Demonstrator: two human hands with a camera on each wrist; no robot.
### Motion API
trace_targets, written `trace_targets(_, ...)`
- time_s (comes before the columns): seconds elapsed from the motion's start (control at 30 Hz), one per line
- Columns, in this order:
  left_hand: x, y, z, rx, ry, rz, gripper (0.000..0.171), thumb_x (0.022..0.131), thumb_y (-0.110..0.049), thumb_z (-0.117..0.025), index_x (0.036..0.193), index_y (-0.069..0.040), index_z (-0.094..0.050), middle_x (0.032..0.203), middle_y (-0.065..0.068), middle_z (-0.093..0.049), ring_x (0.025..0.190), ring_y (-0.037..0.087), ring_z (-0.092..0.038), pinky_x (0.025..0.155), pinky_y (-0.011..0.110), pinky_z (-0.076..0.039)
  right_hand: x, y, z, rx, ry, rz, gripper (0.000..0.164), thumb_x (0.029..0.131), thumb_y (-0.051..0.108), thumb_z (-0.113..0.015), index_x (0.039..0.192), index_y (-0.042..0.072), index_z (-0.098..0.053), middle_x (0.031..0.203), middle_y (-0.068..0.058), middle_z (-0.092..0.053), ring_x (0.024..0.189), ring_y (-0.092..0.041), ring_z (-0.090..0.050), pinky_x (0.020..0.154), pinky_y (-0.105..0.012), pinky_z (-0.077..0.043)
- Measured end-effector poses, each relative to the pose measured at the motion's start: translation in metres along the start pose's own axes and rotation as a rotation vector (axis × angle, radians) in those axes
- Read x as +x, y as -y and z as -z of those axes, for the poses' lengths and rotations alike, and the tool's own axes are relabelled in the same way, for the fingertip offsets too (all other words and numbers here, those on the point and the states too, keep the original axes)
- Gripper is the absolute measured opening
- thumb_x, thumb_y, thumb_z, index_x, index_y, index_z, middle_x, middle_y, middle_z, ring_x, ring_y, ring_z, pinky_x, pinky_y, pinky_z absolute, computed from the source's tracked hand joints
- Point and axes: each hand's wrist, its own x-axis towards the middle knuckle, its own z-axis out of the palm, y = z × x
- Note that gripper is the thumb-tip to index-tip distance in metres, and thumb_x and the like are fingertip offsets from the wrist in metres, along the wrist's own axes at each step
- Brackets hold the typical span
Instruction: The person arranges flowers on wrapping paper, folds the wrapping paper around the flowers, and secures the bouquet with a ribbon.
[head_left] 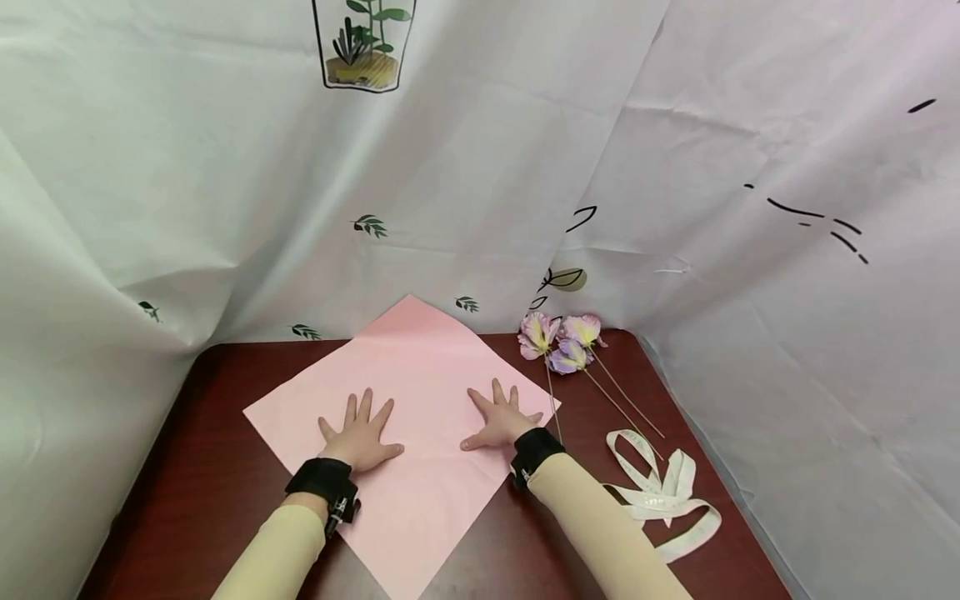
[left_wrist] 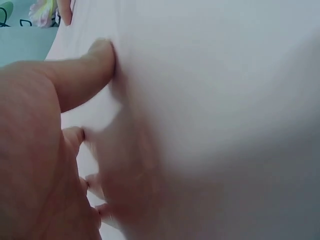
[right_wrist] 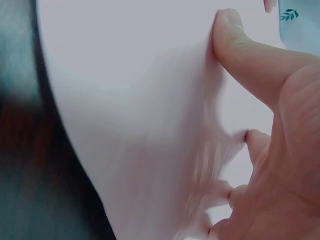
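A square sheet of pink paper point(head_left: 431, 492) lies flat on the table, turned so that one corner points at me. My left hand point(head_left: 360, 437) rests on its left half with the fingers spread. On the right half, my right hand point(head_left: 501, 421) also lies spread, near the right corner. Each wrist view shows fingertips touching the paper: the left thumb point(left_wrist: 95, 67) in one, the right thumb point(right_wrist: 245, 55) in the other. Neither hand grips anything.
Several artificial flowers point(head_left: 570, 354) on thin stems lie at the back right of the dark red table point(head_left: 180, 492). A loose white ribbon point(head_left: 663, 504) lies right of my right forearm. White printed cloth point(head_left: 480, 167) hangs behind and beside the table.
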Motion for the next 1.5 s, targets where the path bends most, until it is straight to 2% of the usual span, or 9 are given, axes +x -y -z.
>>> trace_targets(0.23,0.007,0.013,-0.011,-0.007,0.015,-0.057,0.111,0.094,-0.065,-0.078,0.176,-0.01,-0.029,0.183,0.03,0.0,0.167,0.056,0.01,0.11,0.093,0.017,-0.017,0.01,0.012,-0.023,-0.007,-0.017,0.108,0.085,0.059,-0.092,0.175,0.036,-0.037,0.186,-0.016,-0.008,0.169,-0.053,0.001,0.105,-0.101,-0.01)
trace_targets(0.37,0.011,0.014,-0.014,0.004,0.024,-0.076,0.118,0.089,-0.064,-0.083,0.177,-0.009,-0.027,0.182,0.031,0.002,0.166,0.057,0.01,0.109,0.093,0.017,-0.017,0.004,0.012,-0.017,-0.018,-0.006,0.109,0.083,0.062,-0.093,0.174,0.037,-0.039,0.186,-0.017,-0.009,0.168,-0.055,0.0,0.101,-0.103,-0.01)
trace_targets(0.7,0.008,0.005,-0.007,0.0,0.062,-0.078,0.121,0.087,-0.065,-0.085,0.178,-0.011,-0.026,0.184,0.028,0.005,0.167,0.054,0.014,0.11,0.092,0.02,-0.003,-0.016,0.003,0.01,-0.023,0.002,0.116,0.078,0.066,-0.094,0.175,0.039,-0.036,0.186,-0.017,-0.005,0.168,-0.056,0.006,0.098,-0.104,-0.003)
trace_targets(0.9,0.012,0.008,-0.007,0.029,0.068,-0.089,0.127,0.082,-0.064,-0.089,0.178,-0.01,-0.025,0.183,0.028,0.005,0.167,0.056,0.012,0.11,0.094,0.015,-0.015,-0.007,0.013,0.02,-0.025,0.002,0.112,0.081,0.064,-0.093,0.174,0.037,-0.038,0.186,-0.017,-0.008,0.167,-0.056,0.002,0.101,-0.103,-0.005)
trace_targets(1.13,0.003,-0.005,0.007,0.031,0.077,-0.071,0.126,0.08,-0.063,-0.093,0.176,-0.009,-0.031,0.182,0.03,-0.002,0.167,0.057,0.005,0.11,0.096,0.01,-0.025,0.002,0.021,0.015,-0.031,0.013,0.108,0.084,0.059,-0.093,0.174,0.032,-0.04,0.185,-0.02,-0.011,0.167,-0.057,-0.001,0.102,-0.103,-0.008)
trace_targets(1.23,0.002,-0.006,0.008,0.053,0.058,-0.064,0.125,0.078,-0.063,-0.095,0.174,-0.009,-0.035,0.182,0.031,-0.008,0.166,0.058,-0.001,0.11,0.097,0.004,-0.021,-0.002,0.022,0.022,-0.04,0.075,0.103,0.086,0.062,-0.09,0.172,0.027,-0.044,0.182,-0.026,-0.019,0.165,-0.062,-0.009,0.101,-0.103,-0.011)
trace_targets(1.3,0.002,-0.006,0.007,0.067,0.048,-0.055,0.125,0.077,-0.063,-0.096,0.174,-0.01,-0.036,0.182,0.031,-0.009,0.167,0.058,-0.002,0.11,0.097,0.002,-0.016,-0.012,0.023,0.036,-0.08,0.146,0.095,0.092,0.064,-0.083,0.169,0.02,-0.05,0.176,-0.03,-0.032,0.16,-0.064,-0.022,0.107,-0.097,-0.02)
trace_targets(1.37,0.003,-0.007,0.007,0.081,0.047,-0.046,0.125,0.077,-0.063,-0.096,0.174,-0.01,-0.036,0.182,0.03,-0.01,0.167,0.058,-0.003,0.11,0.098,0.001,-0.013,-0.024,0.026,0.084,-0.168,0.206,0.083,0.097,0.062,-0.078,0.162,0.014,-0.059,0.164,-0.03,-0.051,0.152,-0.06,-0.043,0.113,-0.085,-0.035)
trace_targets(1.5,0.002,-0.01,0.008,0.104,0.063,-0.026,0.125,0.076,-0.063,-0.096,0.173,-0.01,-0.038,0.181,0.031,-0.014,0.166,0.059,-0.008,0.109,0.099,-0.005,-0.026,-0.037,0.05,0.21,-0.381,0.148,0.049,0.104,0.039,-0.076,0.14,0.006,-0.075,0.132,-0.019,-0.077,0.126,-0.044,-0.071,0.107,-0.059,-0.054)
